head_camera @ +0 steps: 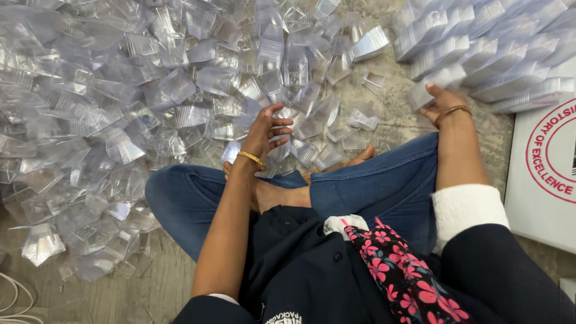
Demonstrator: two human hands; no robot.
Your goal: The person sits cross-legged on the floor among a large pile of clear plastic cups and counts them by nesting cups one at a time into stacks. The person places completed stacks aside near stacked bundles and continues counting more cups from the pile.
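The small clear thin-walled plastic cups (180, 90) lie heaped across the floor ahead of the crossed legs; they look featherlight, slick and easily crushed, best pinched at a rim. The left hand (266, 131) hovers over the heap's near edge, fingers spread and curled, holding nothing. The right hand (437, 103) presses on a nested stack of clear cups (441, 78), fingers hidden, so I cannot tell its grip
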